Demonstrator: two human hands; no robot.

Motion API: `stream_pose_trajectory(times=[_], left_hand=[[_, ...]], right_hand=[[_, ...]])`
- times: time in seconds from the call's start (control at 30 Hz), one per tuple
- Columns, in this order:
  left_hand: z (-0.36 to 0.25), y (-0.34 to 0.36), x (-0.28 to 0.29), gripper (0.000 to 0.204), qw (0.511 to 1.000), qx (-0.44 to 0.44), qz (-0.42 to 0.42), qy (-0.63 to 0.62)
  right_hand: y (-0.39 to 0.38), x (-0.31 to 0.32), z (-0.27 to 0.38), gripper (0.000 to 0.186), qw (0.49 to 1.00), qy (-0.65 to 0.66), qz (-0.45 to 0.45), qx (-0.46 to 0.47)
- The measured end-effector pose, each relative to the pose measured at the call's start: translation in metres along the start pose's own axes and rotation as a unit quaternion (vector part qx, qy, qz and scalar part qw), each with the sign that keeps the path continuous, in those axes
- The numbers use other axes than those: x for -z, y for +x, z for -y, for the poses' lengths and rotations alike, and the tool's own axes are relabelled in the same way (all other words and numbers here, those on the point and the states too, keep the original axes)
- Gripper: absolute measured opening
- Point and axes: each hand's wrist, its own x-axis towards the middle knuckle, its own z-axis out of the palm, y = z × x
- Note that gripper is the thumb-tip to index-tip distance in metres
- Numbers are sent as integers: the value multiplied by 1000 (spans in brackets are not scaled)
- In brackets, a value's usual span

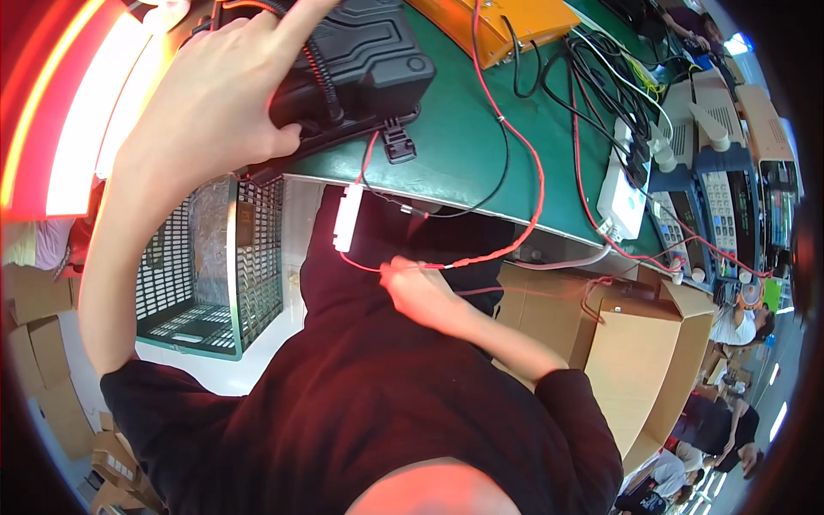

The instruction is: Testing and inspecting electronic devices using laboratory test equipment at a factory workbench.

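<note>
My left hand [219, 99] rests spread over a black hard plastic case [365, 56] at the table's front edge, thumb and forefinger stretched apart; some of its fingers are hard to make out. A ribbed black cable crosses the case, and an unfastened black latch [398, 142] hangs from its near side. Below the edge, my right hand [410, 287] is closed on a red wire [506, 249], its fingertips slightly blurred. That wire joins a white oblong block [348, 218], which hangs in front of my lap. A thin black lead with a small connector [412, 210] dangles beside it.
An orange metal box [498, 26] stands on the green tabletop [463, 146]. Tangled cables run to a white power strip [622, 193] and bench instruments [721, 206] at right. A green plastic crate [233, 283] and an opened cardboard box [635, 360] stand below. A red-white light glows at left.
</note>
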Motion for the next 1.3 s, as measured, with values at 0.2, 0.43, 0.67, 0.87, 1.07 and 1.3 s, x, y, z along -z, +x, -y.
stream_pose_trajectory(times=[0.2,0.43,0.67,0.87,1.07,1.3], left_hand=[[33,-1,-23,102,996,-60,-39,45],[-21,15,27,98,995,-38,69,66],[-14,16,23,95,992,-81,60,77],[-11,16,26,96,989,-76,100,80],[-8,29,1,108,997,-77,17,-12],[15,27,-25,116,986,-126,-87,-63]], right_hand=[[-4,121,69,28,941,166,-147,255],[71,131,43,21,910,-18,-371,184],[79,119,52,22,866,-19,-432,253],[88,112,50,25,880,-106,-391,247],[80,130,58,16,883,-254,-342,198],[64,158,12,8,900,-8,-393,188]])
